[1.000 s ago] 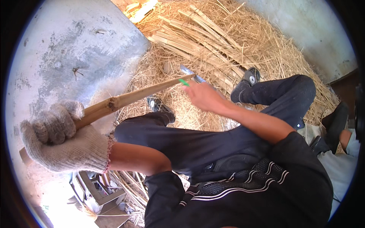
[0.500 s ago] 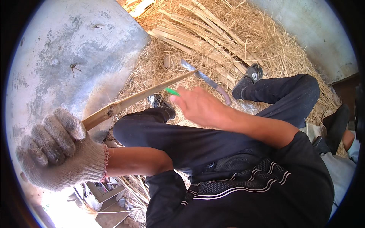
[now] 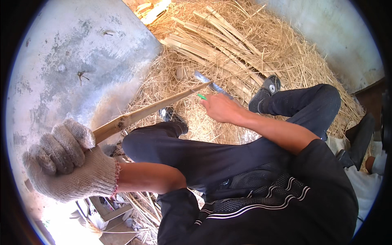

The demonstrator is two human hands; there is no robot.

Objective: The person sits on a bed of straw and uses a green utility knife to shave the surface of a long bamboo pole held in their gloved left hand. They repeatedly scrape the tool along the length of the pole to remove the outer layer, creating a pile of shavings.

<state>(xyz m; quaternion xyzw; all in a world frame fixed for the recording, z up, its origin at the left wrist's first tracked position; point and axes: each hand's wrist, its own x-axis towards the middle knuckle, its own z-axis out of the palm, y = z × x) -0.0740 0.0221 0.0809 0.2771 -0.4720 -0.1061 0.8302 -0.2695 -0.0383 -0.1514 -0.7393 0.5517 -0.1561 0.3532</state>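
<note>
In a grey-white knitted glove, my left hand (image 3: 67, 161) is closed round the near end of a long split bamboo strip (image 3: 151, 110). The strip slants up to the right, narrowing to a tip in front of a knife (image 3: 200, 76). That knife lies on the shavings, its metal blade showing and its handle hidden behind my hand. Bare and closed, my right hand (image 3: 222, 108) is just below the strip's far end. A small green thing (image 3: 201, 96) sticks out of its fingers; its full shape is hidden, and whether it touches the strip I cannot tell.
Beyond my feet lies a pile of split bamboo strips (image 3: 228, 45) on thin shavings (image 3: 298, 61). A weathered, pale wall-like slab (image 3: 81, 53) stands at left, another pale surface (image 3: 339, 45) at far right. Another person's dark-clad leg (image 3: 361, 136) shows at the right edge.
My right hand has moved away from me along the strip with the green thing, now covering the knife's handle. The left hand keeps its grip on the strip, nearly in place.
</note>
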